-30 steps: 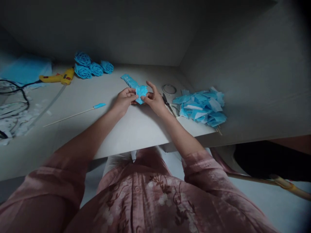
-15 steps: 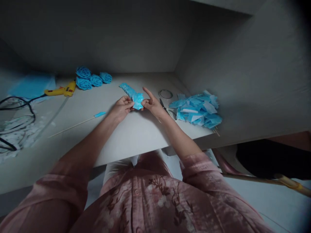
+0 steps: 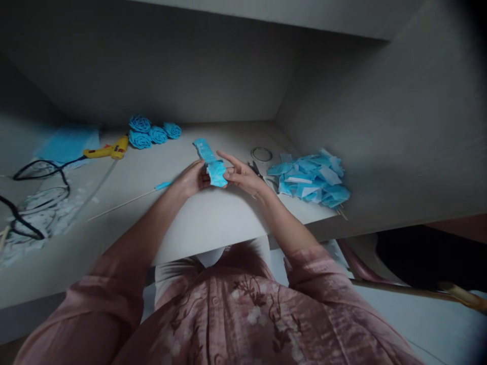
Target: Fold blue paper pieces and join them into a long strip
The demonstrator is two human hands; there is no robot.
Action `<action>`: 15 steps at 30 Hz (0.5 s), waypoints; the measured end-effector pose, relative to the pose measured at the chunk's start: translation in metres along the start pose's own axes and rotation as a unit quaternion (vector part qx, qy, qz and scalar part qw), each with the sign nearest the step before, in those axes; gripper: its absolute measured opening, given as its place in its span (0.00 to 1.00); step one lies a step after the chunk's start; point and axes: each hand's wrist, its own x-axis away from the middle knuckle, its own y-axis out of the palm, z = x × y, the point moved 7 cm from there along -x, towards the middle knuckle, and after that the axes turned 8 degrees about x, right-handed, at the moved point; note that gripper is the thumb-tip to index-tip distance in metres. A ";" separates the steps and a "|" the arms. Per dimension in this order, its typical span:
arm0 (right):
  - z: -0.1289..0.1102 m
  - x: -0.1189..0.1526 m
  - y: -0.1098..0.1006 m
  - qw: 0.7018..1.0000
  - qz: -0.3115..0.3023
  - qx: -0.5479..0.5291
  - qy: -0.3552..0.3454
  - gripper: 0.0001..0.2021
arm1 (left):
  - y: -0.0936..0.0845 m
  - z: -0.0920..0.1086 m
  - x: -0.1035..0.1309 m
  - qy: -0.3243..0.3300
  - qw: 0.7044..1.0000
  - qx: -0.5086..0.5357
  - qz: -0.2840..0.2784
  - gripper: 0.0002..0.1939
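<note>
A crinkled blue strip point(image 3: 206, 150) stretches up and to the left from between my hands, its near end bunched into folds. My left hand point(image 3: 193, 178) grips the bunched end from the left, with its fingers partly behind the material. From the right, my right hand point(image 3: 243, 175) pinches the same end between thumb and fingers, the index finger stretched out above it. Beside my left forearm lies a thin stick point(image 3: 124, 204) with a blue wrapped tip point(image 3: 163, 185).
Several blue rosettes point(image 3: 158, 135) and a yellow glue gun point(image 3: 119, 147) sit at the back left, near black cable and white scraps point(image 3: 49, 218). To the right are a ring point(image 3: 262, 154), scissors point(image 3: 255, 169) and a blue pile point(image 3: 312, 177). Walls enclose the tabletop.
The camera view has shifted slightly. The strip's near end now shows a broader, flatter face, and my left fingers have moved further behind it. Both hands still hold it.
</note>
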 end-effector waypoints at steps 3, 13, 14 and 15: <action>0.005 0.000 0.007 0.999 -0.042 0.012 0.014 0.54 | -0.002 0.008 0.001 0.038 0.999 0.009 0.009 0.07; 0.017 0.000 0.010 0.996 -0.074 0.031 0.049 0.55 | -0.011 0.030 0.003 0.117 0.992 0.024 0.050 0.42; 0.018 0.000 0.011 0.995 -0.073 0.027 0.057 0.58 | -0.012 0.031 0.002 0.127 0.991 0.019 0.045 0.44; 0.019 0.000 0.012 0.995 -0.071 0.024 0.066 0.59 | -0.013 0.032 0.002 0.139 0.989 0.016 0.041 0.47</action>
